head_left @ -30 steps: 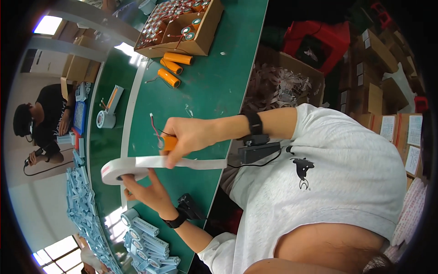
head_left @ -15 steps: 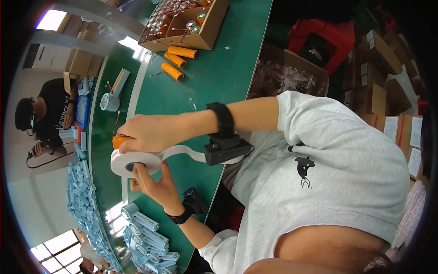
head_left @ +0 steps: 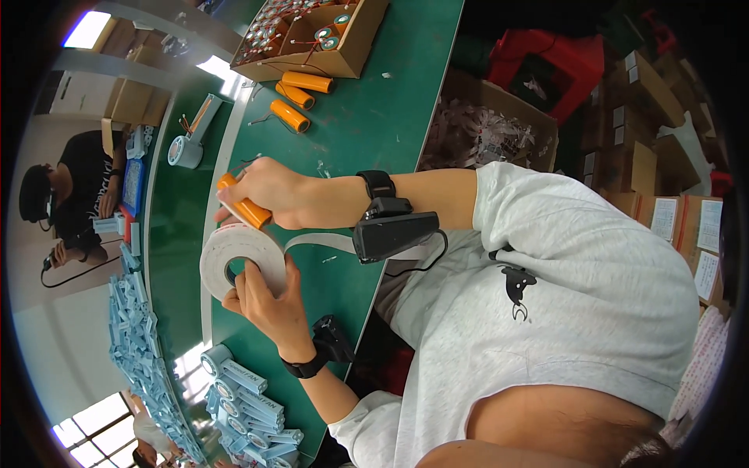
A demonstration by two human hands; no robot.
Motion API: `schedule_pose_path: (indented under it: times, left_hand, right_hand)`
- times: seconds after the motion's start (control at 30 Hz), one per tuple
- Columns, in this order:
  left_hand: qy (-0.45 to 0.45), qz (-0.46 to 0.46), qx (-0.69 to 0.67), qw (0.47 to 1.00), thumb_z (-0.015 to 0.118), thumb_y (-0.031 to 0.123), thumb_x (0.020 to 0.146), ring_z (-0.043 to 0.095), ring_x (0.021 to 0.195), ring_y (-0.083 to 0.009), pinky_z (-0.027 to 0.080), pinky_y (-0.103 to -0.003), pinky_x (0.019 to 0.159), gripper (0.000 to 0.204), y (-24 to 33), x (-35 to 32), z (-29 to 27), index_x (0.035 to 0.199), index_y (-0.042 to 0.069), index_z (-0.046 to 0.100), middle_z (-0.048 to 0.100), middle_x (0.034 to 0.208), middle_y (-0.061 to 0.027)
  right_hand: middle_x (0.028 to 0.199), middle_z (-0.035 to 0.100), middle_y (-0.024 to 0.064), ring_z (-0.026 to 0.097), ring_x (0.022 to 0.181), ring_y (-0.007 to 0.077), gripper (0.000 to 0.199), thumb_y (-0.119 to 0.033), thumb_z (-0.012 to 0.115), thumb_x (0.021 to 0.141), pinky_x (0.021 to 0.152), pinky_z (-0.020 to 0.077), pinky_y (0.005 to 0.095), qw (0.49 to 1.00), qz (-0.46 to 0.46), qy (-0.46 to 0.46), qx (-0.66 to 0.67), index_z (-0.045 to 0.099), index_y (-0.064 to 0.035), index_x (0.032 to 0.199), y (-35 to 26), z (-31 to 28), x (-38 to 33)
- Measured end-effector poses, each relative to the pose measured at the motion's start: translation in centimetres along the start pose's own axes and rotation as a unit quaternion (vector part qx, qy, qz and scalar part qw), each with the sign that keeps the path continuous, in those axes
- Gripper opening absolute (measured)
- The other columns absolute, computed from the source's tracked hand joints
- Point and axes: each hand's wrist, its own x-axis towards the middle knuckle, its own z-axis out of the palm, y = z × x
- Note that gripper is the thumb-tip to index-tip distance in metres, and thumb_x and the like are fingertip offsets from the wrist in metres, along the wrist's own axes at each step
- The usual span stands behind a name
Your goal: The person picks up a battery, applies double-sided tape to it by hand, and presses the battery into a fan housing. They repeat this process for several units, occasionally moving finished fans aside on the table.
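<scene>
My right hand [head_left: 273, 193] grips an orange cylindrical battery [head_left: 250, 209] with thin wires at its far end. The battery is held tilted, just above the rim of a large roll of white tape [head_left: 217, 261]. Supporting that roll is my left hand [head_left: 269, 312], with fingers hooked into its core and the thumb by its outer edge. A loose strip of tape [head_left: 320, 239] runs from the roll toward my right wrist and passes beneath it. Several more orange batteries [head_left: 290, 116] lie on the green table [head_left: 367, 125] beyond my right hand.
A cardboard box [head_left: 343, 62] of wired batteries stands at the far side. Light-blue round-headed parts with handles [head_left: 246, 405] are stacked near my left forearm, beside a long heap of light-blue pieces [head_left: 133, 327]. A person [head_left: 86, 187] works opposite. A scrap-filled carton [head_left: 499, 129] and red stool [head_left: 546, 70] stand off the table.
My right hand has drawn back slightly with the battery, turning it so more of it shows. The tape roll in my left hand has tilted, showing its flat side and core.
</scene>
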Motion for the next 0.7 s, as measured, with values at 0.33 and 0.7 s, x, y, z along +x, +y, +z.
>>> schedule_pose_path:
  times: [0.33,0.7]
  left_hand:
    - [-0.186,0.071,-0.152,0.968,0.067,0.010,0.071,0.056,0.084,-0.0284,0.035,-0.038,0.083,0.028,-0.1,1.5,1.6,0.095,0.000,0.056,0.061,0.089,-0.0112]
    - [-0.371,-0.379,0.210,0.821,0.075,0.023,0.056,0.056,0.097,-0.0311,0.041,-0.043,0.085,0.061,-25.7,-5.2,-8.2,0.112,0.010,0.054,0.058,0.107,-0.0164]
  right_hand:
    - [0.107,0.054,0.0145,0.054,0.102,0.0239,0.031,-0.013,0.052,0.088,0.075,0.0462,0.0286,0.923,-0.300,-0.185,0.155,0.046,0.0033,0.113,-9.5,1.9,-1.5]
    - [0.104,0.057,0.0186,0.057,0.086,0.0223,0.021,-0.003,0.056,0.075,0.079,0.0482,0.0347,0.839,-0.167,-0.494,-0.156,0.055,-0.0001,0.096,-4.7,-1.9,-2.7]
